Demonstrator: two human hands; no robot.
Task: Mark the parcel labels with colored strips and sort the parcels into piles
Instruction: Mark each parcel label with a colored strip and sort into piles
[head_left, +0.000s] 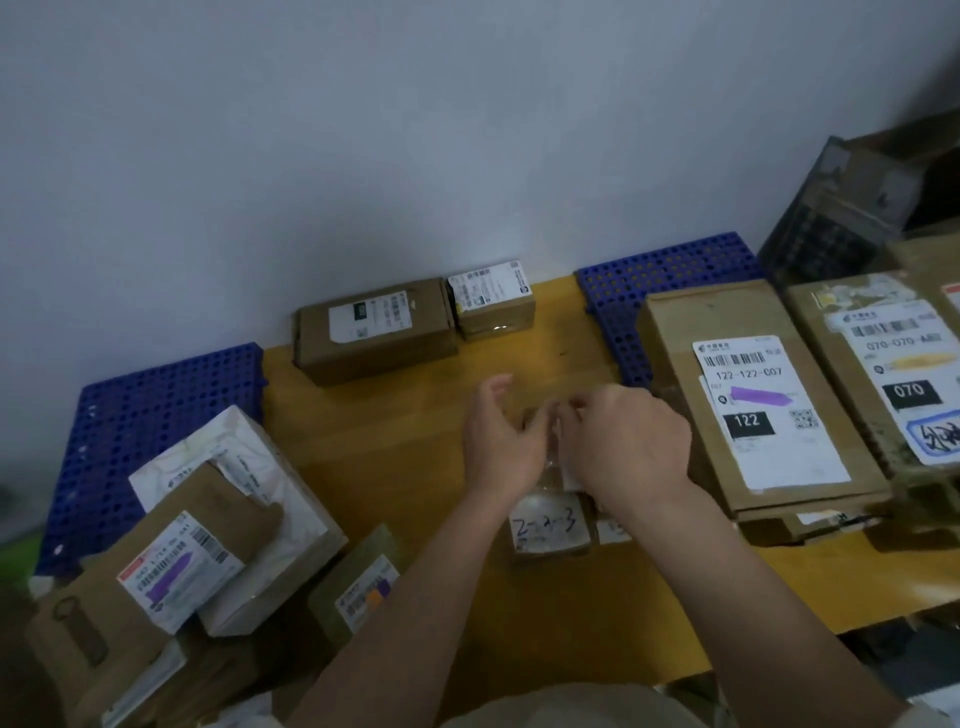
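A small parcel with handwriting on its white label lies at the middle of the yellow table. Both my hands hover over its far end. My left hand has its fingers curled and parted. My right hand pinches something small between thumb and fingertips, too blurred to name. On the right lies a flat carton whose label carries a purple strip. A pile at the left holds a box with a purple-marked label.
Two brown boxes stand against the wall at the back. Blue perforated mats lie left and right. Another labelled carton and a dark crate sit at the far right. A small box lies near the left pile.
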